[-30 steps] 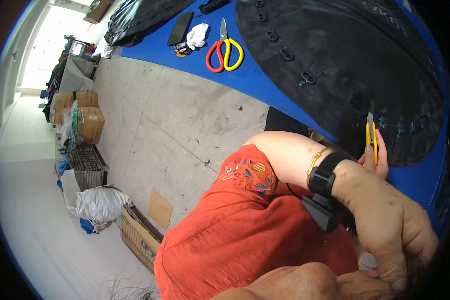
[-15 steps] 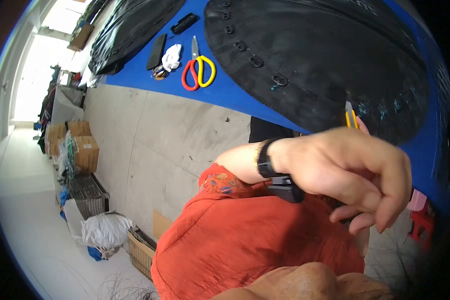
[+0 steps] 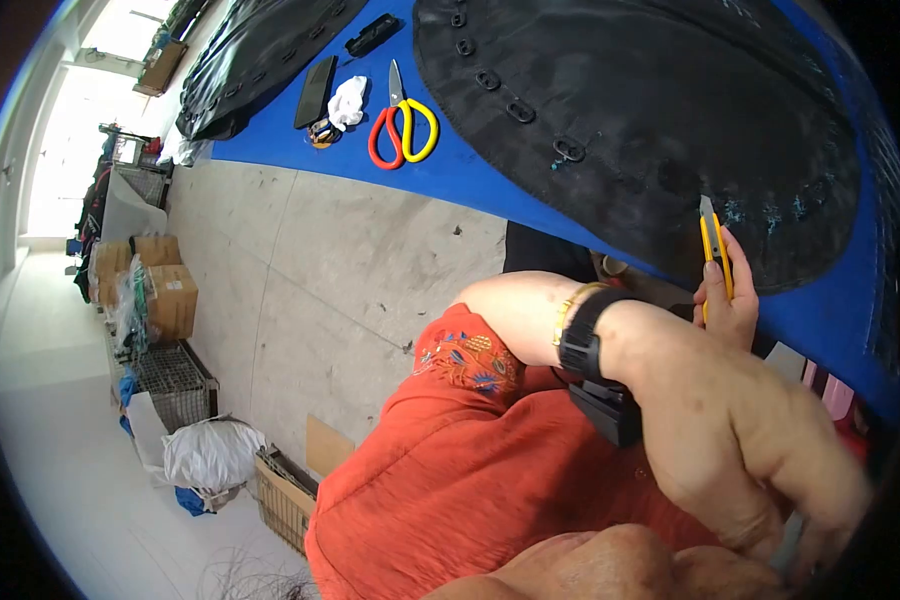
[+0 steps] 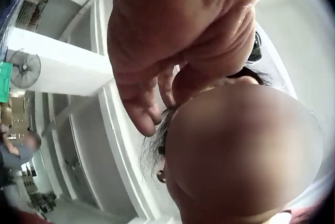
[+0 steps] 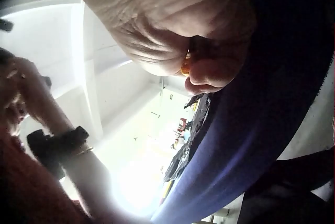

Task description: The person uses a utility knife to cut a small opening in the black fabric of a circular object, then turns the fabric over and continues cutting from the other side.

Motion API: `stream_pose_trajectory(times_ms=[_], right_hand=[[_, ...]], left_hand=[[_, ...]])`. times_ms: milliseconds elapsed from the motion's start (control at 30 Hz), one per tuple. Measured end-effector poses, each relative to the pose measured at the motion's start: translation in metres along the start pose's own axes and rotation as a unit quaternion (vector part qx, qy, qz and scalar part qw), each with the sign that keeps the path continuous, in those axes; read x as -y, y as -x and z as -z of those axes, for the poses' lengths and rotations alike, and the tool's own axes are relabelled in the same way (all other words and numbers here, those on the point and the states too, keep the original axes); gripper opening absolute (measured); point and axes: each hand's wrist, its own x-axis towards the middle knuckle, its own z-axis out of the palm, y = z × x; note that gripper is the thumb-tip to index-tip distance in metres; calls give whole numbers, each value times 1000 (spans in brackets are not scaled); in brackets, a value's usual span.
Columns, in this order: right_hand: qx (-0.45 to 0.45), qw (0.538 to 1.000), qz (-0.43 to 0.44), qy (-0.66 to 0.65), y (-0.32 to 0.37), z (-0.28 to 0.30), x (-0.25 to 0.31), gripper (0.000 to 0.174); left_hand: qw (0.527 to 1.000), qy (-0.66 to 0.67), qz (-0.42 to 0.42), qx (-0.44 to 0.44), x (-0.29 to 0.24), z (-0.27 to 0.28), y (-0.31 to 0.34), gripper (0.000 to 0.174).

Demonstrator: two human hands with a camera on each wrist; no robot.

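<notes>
In the head view the right hand grips a yellow utility knife, blade up, beside the edge of a black cloth piece on the blue table. Orange plastic shows between the curled fingers of the right hand in the right wrist view. The left hand is raised in front of the body, wearing a black strap and a gold bracelet. Seen from the left wrist, the left hand is close to the head and hair, fingers loosely bent, with no tool in view.
Scissors with red and yellow handles, a white crumpled item, a dark phone-like object and a black object lie on the blue table. Boxes and wire crates stand across the floor. Another person is far off.
The left hand dropped away from the head with its fingers showing, then rose back toward it. The head view has shifted slightly. The right hand still holds the knife.
</notes>
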Motion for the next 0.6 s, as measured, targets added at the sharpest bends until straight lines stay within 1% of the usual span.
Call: stream_pose_trajectory(times_ms=[133, 233, 267, 333, 367, 400, 433, 467, 500, 533, 567, 600], right_hand=[[2, 1000, -2, -9, 2, 0, 5, 47], [0, 1000, -16, -13, 3, 1, 7, 47], [-8, 999, -41, -19, 4, 1, 10, 47], [-1, 1000, -29, -5, 4, 2, 13, 47], [6, 1000, -18, -16, 2, 4, 9, 47], [-4, 999, 42, 13, -5, 5, -8, 49], [-15, 971, 236, 24, -16, 5, -14, 50], [25, 987, 155, -18, -8, 11, -14, 50], [57, 994, 71, -57, 2, 14, -6, 50], [17, 999, -44, -12, 0, 9, 10, 48], [17, 999, -33, -32, 0, 8, 9, 48], [19, 998, -22, -52, 1, 8, 8, 47]], left_hand=[[983, -8, 78, 163, 1, 7, 5, 16], [950, 18, 112, 291, 9, 18, 10, 19], [934, -13, 146, 326, 12, 27, 17, 20], [921, -53, 269, 276, 6, 49, 24, 17], [911, -96, 341, 210, 2, 57, 32, 16], [889, -142, 411, 142, -2, 64, 41, 17], [867, -262, 416, 87, -4, 71, 48, 17], [828, -377, 413, 30, -4, 79, 55, 17], [819, -447, 359, -18, 0, 90, 64, 16], [801, -513, 301, -67, 5, 99, 73, 15], [725, -599, 321, -112, 8, 103, 81, 16], [636, -677, 336, -157, 12, 107, 89, 17]])
